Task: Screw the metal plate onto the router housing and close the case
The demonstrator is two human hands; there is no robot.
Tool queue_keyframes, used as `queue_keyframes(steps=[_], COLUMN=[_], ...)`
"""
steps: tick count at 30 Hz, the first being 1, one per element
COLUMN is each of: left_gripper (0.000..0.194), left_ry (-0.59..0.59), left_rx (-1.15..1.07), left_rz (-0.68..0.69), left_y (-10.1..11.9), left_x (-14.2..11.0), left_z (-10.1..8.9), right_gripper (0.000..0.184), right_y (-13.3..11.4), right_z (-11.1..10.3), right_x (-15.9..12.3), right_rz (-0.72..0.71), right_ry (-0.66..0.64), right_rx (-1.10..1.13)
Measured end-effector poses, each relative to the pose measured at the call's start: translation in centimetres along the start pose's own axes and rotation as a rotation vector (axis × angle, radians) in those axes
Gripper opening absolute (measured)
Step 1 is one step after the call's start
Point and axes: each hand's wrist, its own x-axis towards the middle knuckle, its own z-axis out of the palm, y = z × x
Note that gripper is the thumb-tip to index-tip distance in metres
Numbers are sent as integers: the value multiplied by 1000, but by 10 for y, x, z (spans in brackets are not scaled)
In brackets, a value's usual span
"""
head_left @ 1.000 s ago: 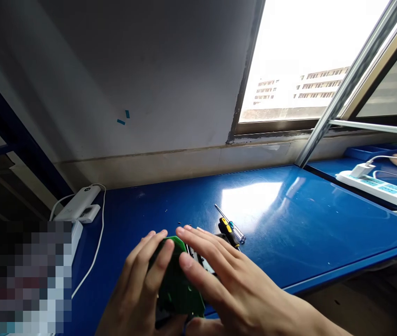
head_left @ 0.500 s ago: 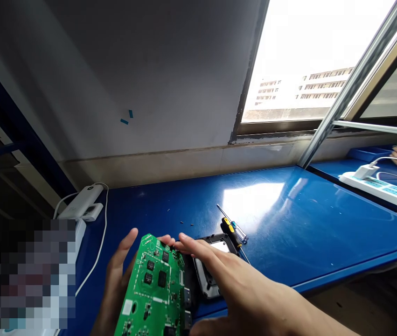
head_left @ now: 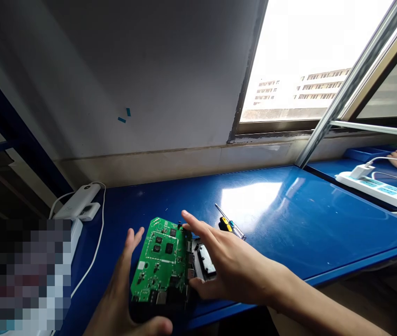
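Where the two hands are facing each other: a green, flat circuit board (head_left: 159, 268) with black chips is sitting between them, chip side showing, metal connectors along its right edge.
Left hand (head_left: 119, 291): is spreading around the board's left side, fingers and thumb well apart; contact I cannot tell.
Right hand (head_left: 235, 261): is bordering the connector edge, thumb and fingers apart along it; whether they are clamping it, I cannot tell.
Black plastic casing with a white panel (head_left: 207, 261): is lying just right of the board, partly hidden by the right hand.
Black-and-yellow tool handle (head_left: 226, 225), clear-handled screwdriver (head_left: 236, 229): are lying together beyond the right hand.
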Motion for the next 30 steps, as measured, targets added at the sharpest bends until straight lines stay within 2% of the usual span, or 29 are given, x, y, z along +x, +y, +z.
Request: queue_keyframes(steps=[2, 5, 8, 12, 16, 23, 30], left_gripper=[143, 150, 150, 140, 133, 130, 127], left_ry=[-36, -81, -102, -94, -72, -40, -12], left_rx=[126, 185, 195, 225, 259, 237, 243], left_rz=[-49, -102, -127, -118, -63, -90, -95], left_y=[-11, -23, -27, -27, -26, -23, -22], left_x=[-5, -9, -11, -10, -11, -13, -13], left_z=[1, 7, 10, 11, 12, 11, 12], right_gripper=[113, 107, 106, 106, 106, 102, 106], right_y=[3, 3, 1, -1, -4, -5, -5], right_z=[2, 5, 7, 10, 9, 4, 8], right_x=[3, 7, 11, 15, 20, 25, 22], right_rz=[-6, -60, -122, -236, -292, -320, -339], right_ry=[-28, -66, -90, -126, -149, -111, -199], right_rx=[-101, -245, -363, -499, -566, -647, -668])
